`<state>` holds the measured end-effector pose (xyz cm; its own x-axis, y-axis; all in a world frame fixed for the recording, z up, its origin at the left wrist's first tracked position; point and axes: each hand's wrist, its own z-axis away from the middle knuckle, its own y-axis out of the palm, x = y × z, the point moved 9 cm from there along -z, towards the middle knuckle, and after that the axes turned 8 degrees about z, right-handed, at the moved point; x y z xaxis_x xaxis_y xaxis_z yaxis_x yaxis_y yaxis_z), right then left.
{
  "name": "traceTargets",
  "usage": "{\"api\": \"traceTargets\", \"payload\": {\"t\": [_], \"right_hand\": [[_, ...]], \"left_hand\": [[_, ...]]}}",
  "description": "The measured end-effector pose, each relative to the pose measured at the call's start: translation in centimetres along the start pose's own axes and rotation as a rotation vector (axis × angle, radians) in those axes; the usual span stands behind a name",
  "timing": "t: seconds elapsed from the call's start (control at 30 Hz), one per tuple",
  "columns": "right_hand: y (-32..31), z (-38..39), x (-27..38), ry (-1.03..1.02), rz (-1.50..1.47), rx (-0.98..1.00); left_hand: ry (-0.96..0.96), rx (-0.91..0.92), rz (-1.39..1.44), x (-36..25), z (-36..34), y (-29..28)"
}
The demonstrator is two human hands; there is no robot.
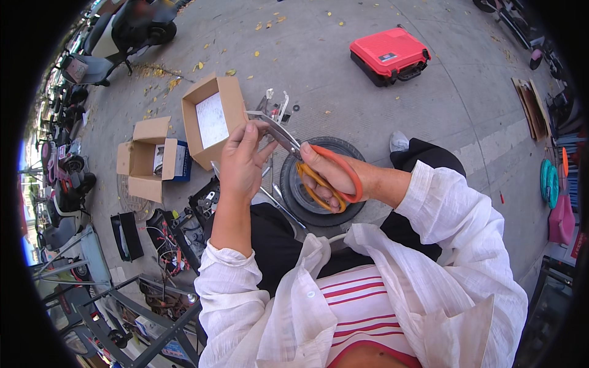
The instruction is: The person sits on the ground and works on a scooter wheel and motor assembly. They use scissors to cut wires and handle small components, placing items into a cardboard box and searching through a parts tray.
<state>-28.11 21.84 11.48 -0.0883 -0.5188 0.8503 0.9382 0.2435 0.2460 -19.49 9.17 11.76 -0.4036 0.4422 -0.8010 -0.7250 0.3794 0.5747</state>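
Note:
My right hand (325,175) is closed around scissors (280,134) with one orange-red and one yellow handle loop. Their metal blades point up and left, to the fingertips of my left hand (244,158). There the left thumb and forefinger pinch together, beside a thin pale strip (253,113) at the blade tips. What exactly lies between those fingers is too small to make out. Below both hands a black tyre (293,199) rests on the ground, partly hidden by the right hand and the scissors.
Two open cardboard boxes (234,101) stand to the left, near a blue box (183,161). A red hard case (392,50) lies farther off on the right. Metal parts (283,107), a black tray (126,236) and wiring (169,245) surround me. Scooters (126,30) line the left side.

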Motion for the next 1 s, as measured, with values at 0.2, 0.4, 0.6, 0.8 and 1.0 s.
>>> {"api": "traceTargets", "payload": {"t": [0.2,0.4,0.6,0.8,1.0], "right_hand": [[0.1,0.2,-0.1,0.027,0.016,0.005],[-0.1,-0.1,-0.4,0.027,-0.015,-0.010],[-1.8,1.0,1.0,-0.011,0.009,-0.125],[-4.7,3.1,2.4,-0.040,-0.026,-0.252],[-6.5,3.7,2.2,0.015,0.057,-0.310]], "left_hand": [[-0.086,0.019,0.081,0.6,0.0,-0.1],[-0.157,0.007,0.174,1.2,0.0,-0.6],[-0.239,-0.166,0.153,-0.2,-0.9,-4.0],[-0.206,-0.285,-0.083,-3.5,-6.6,-12.9],[0.004,-0.446,-0.347,-6.1,-15.4,-27.4]]}}
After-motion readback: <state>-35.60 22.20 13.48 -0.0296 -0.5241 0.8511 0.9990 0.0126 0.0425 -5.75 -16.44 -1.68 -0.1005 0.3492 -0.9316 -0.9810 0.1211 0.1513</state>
